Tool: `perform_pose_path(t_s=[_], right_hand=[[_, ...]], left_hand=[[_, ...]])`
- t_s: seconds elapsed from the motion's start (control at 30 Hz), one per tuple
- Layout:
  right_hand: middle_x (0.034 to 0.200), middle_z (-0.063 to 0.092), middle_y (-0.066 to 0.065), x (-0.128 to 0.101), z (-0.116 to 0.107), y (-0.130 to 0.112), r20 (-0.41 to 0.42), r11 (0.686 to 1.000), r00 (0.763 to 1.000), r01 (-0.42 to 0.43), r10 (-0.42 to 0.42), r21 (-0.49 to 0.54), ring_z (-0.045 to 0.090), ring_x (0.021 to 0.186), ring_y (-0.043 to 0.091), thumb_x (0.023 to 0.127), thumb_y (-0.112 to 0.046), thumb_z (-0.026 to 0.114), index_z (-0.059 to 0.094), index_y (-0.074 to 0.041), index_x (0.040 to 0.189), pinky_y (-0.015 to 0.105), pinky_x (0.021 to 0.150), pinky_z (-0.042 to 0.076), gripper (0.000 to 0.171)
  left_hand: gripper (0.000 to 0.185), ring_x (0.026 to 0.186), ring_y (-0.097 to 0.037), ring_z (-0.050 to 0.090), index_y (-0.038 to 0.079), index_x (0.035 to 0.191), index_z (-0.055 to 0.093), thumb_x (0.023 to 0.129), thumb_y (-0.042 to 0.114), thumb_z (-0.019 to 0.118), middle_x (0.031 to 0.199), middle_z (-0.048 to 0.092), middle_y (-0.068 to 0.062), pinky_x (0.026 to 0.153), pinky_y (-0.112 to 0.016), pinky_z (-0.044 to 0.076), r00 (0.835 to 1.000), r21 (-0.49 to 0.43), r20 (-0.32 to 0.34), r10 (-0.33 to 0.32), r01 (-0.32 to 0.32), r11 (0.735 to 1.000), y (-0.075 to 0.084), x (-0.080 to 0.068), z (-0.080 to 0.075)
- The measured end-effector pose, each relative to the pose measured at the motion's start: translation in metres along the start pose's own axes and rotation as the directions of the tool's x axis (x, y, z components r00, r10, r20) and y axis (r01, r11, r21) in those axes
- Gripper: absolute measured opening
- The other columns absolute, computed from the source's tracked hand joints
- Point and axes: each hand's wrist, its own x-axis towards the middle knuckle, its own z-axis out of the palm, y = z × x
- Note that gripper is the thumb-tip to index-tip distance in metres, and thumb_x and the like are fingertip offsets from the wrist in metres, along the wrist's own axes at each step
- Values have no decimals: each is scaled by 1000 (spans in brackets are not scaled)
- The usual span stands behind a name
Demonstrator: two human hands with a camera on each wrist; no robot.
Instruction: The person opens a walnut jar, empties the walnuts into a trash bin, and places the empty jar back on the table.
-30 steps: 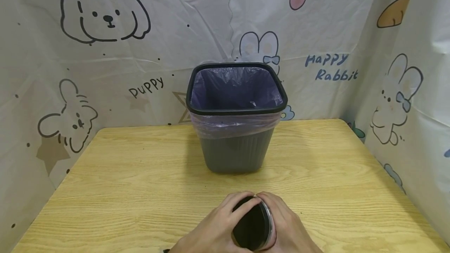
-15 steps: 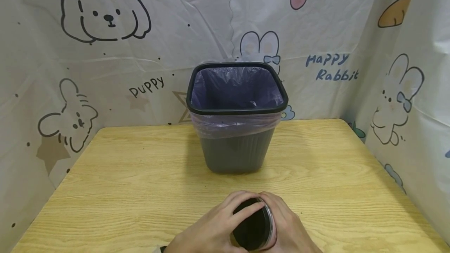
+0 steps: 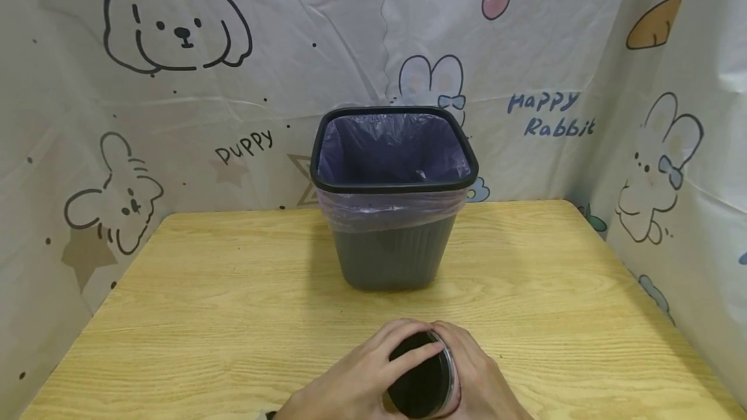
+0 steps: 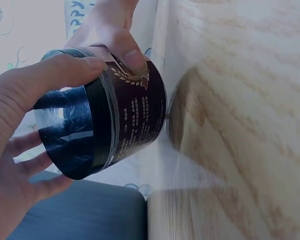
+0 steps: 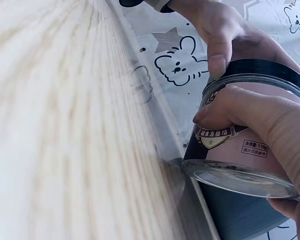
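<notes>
A short round jar with a black lid (image 3: 417, 378) is held between both hands at the front of the table in the head view. My left hand (image 3: 356, 371) grips the lid from the left, thumb and fingers spread around its edge, one finger across its top. On the other side, my right hand (image 3: 481, 371) curls around the jar's body. The left wrist view shows the jar's dark printed label (image 4: 140, 110) with small pale writing. Pink label and a clear base rim (image 5: 240, 182) appear in the right wrist view. The jar leans, its base close over the tabletop.
Behind the hands stands a grey trash bin (image 3: 391, 258) with a black rim and a purple liner. It sits on the light wooden table (image 3: 204, 290). A white cartoon-printed cloth (image 3: 327, 31) hangs around the back and sides.
The left hand has turned slightly on the lid, its finger across the top shifting a little right and down. Both hands keep hold of the jar; the bin stays in place.
</notes>
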Motion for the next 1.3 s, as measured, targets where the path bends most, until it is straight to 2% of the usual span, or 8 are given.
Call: perform_pose_path(t_s=[0.3, 0.6, 0.7, 0.93, 1.3], right_hand=[[131, 51, 8, 1, 1, 0, -16, 1000, 1000, 13, -13, 10, 54, 113, 22, 60, -59, 85, 43, -4, 140, 44, 80, 55, 106], [132, 51, 12, -2, 1, 0, 0, 1000, 1000, 2, -2, -10, 54, 115, 26, 60, -60, 84, 42, -1, 141, 45, 80, 55, 109], [132, 51, 13, -2, 1, 1, -1, 1000, 1000, 9, -9, -7, 54, 115, 26, 60, -60, 84, 43, 1, 140, 46, 80, 55, 108], [131, 52, 11, -1, 1, 1, -19, 1000, 1000, 22, -22, -4, 54, 114, 24, 59, -60, 85, 44, 0, 139, 46, 79, 55, 109], [132, 52, 12, -2, 1, 2, -14, 1000, 1000, 17, -17, -10, 54, 114, 25, 59, -60, 84, 43, 0, 140, 45, 80, 55, 109]], left_hand=[[90, 135, -18, 33, 17, 152, 30, 80, 52, 72, 151, 29, -5, 105, -33, 39, 1000, 8, -6, -20, 20, 1000, 1, -1, 1], [93, 136, -20, 33, 12, 150, 31, 78, 50, 75, 151, 29, -8, 108, -32, 34, 999, 46, -28, 44, -42, 998, 0, -1, 2], [91, 136, -19, 33, 13, 151, 31, 80, 48, 75, 151, 29, -7, 108, -31, 35, 999, 36, -23, 34, -33, 999, 0, -1, 2], [96, 133, -21, 37, 9, 151, 29, 77, 47, 77, 149, 32, -9, 106, -33, 38, 999, 102, -25, 29, -26, 994, 1, 1, 4], [94, 138, -18, 31, 13, 151, 29, 77, 45, 78, 152, 28, -7, 108, -32, 34, 1000, 30, -13, 10, -10, 1000, -1, 0, 6]])
